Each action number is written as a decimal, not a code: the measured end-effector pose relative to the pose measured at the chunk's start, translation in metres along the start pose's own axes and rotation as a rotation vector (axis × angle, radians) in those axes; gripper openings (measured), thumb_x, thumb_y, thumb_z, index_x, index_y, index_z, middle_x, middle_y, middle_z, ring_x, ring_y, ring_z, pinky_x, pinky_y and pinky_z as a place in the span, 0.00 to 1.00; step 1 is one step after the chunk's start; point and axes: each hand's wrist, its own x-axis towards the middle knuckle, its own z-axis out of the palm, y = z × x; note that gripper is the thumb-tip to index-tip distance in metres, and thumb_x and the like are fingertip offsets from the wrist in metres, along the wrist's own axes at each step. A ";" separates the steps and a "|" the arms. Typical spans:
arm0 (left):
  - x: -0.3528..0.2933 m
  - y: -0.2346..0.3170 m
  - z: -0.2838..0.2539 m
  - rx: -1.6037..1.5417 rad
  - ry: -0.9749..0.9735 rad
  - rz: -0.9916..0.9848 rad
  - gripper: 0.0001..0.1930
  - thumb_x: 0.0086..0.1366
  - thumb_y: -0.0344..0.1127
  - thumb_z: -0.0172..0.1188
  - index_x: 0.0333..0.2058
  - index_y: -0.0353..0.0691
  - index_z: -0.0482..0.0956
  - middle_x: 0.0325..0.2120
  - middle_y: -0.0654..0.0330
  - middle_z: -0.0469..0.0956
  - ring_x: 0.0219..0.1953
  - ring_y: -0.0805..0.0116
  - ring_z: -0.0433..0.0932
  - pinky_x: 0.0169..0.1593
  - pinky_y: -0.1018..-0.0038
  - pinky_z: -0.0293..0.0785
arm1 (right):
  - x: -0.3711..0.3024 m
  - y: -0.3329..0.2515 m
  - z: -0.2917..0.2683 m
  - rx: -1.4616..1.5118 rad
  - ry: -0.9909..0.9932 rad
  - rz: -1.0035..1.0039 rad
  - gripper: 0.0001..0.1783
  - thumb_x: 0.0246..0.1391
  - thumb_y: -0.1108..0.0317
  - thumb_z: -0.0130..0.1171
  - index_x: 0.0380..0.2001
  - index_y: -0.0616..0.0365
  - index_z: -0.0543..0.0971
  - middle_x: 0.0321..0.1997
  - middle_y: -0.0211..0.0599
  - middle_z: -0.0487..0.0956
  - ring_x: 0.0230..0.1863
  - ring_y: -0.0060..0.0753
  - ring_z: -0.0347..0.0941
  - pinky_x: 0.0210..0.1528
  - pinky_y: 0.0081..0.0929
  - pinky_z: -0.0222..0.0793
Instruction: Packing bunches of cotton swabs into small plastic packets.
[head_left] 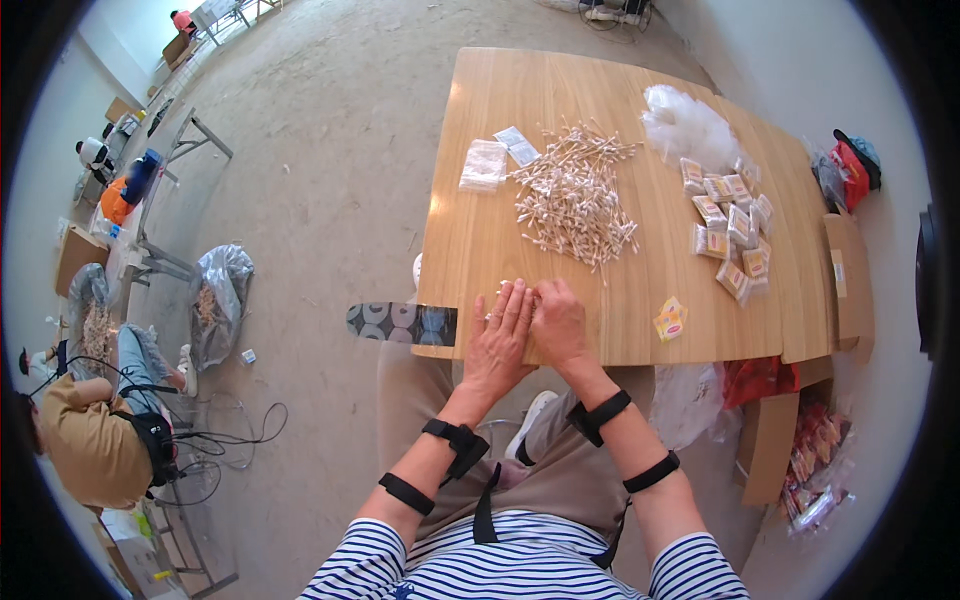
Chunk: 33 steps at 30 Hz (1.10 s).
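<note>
My left hand [499, 335] lies palm down near the table's front edge, its fingers stretched out. Small white tips, like those of cotton swabs, show at its fingertips and beside its thumb; what lies under the palm is hidden. Pressed up against it, my right hand [560, 321] has its fingers curled in, and whatever they hold cannot be made out. Just beyond both hands spreads a loose heap of cotton swabs [575, 195]. Left of the heap are a stack of clear plastic bags [484, 165] and a printed packet [517, 146].
Several filled swab packs [738, 228] lie on the table's right side, below a pile of clear bags [690, 128]. Yellow-and-white labels [670, 319] rest near the front edge. A patterned strip [402, 324] juts out at the left corner. Cardboard boxes [772, 450] stand below right; another person [95, 440] sits at left.
</note>
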 end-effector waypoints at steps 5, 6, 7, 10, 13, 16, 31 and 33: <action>-0.002 -0.001 0.001 0.013 -0.007 -0.012 0.62 0.37 0.51 0.78 0.70 0.40 0.55 0.72 0.55 0.52 0.75 0.59 0.48 0.74 0.48 0.40 | -0.002 -0.003 -0.016 -0.040 0.006 0.057 0.04 0.56 0.70 0.58 0.33 0.58 0.79 0.38 0.47 0.77 0.37 0.56 0.77 0.39 0.48 0.74; -0.001 0.000 0.001 0.021 -0.005 -0.013 0.62 0.37 0.51 0.78 0.70 0.40 0.55 0.72 0.55 0.52 0.75 0.59 0.49 0.74 0.48 0.40 | -0.003 -0.002 -0.016 -0.040 0.007 0.062 0.04 0.56 0.70 0.58 0.33 0.58 0.79 0.38 0.47 0.77 0.37 0.56 0.77 0.39 0.48 0.74; -0.001 0.001 0.001 0.029 -0.004 -0.013 0.62 0.37 0.50 0.78 0.70 0.40 0.55 0.72 0.55 0.52 0.75 0.59 0.49 0.74 0.48 0.40 | -0.002 0.000 -0.014 -0.029 0.009 0.060 0.05 0.55 0.69 0.59 0.33 0.58 0.79 0.39 0.46 0.77 0.37 0.56 0.77 0.39 0.49 0.74; 0.000 0.000 0.000 0.022 -0.002 -0.009 0.62 0.36 0.50 0.78 0.70 0.40 0.55 0.72 0.55 0.52 0.75 0.59 0.49 0.74 0.48 0.40 | 0.003 -0.001 -0.011 -0.012 -0.009 0.084 0.05 0.55 0.68 0.60 0.33 0.57 0.79 0.39 0.46 0.77 0.37 0.56 0.77 0.40 0.50 0.73; 0.000 -0.001 0.002 0.018 0.011 -0.008 0.63 0.35 0.50 0.79 0.70 0.40 0.55 0.72 0.55 0.52 0.75 0.59 0.49 0.74 0.48 0.40 | 0.009 0.001 -0.005 -0.023 -0.036 0.137 0.05 0.53 0.68 0.60 0.32 0.56 0.79 0.38 0.46 0.77 0.38 0.56 0.77 0.40 0.51 0.73; -0.001 -0.001 0.003 0.008 0.010 -0.002 0.63 0.34 0.50 0.79 0.70 0.40 0.55 0.73 0.55 0.52 0.75 0.59 0.48 0.74 0.48 0.40 | 0.014 0.005 -0.003 -0.034 -0.041 0.172 0.04 0.52 0.68 0.59 0.31 0.56 0.79 0.37 0.46 0.77 0.38 0.57 0.77 0.39 0.51 0.72; -0.001 0.000 -0.002 0.029 -0.016 -0.017 0.63 0.36 0.52 0.78 0.71 0.41 0.55 0.73 0.56 0.52 0.75 0.61 0.49 0.73 0.43 0.38 | 0.017 0.006 -0.010 -0.123 -0.109 -0.014 0.04 0.55 0.70 0.58 0.31 0.59 0.77 0.37 0.48 0.78 0.37 0.58 0.79 0.39 0.51 0.74; 0.001 0.000 -0.003 0.043 -0.040 -0.016 0.63 0.38 0.54 0.78 0.71 0.40 0.54 0.73 0.56 0.51 0.75 0.60 0.48 0.73 0.43 0.38 | 0.020 0.004 -0.010 -0.130 -0.123 0.022 0.04 0.55 0.70 0.58 0.31 0.59 0.76 0.37 0.49 0.78 0.38 0.58 0.79 0.39 0.52 0.74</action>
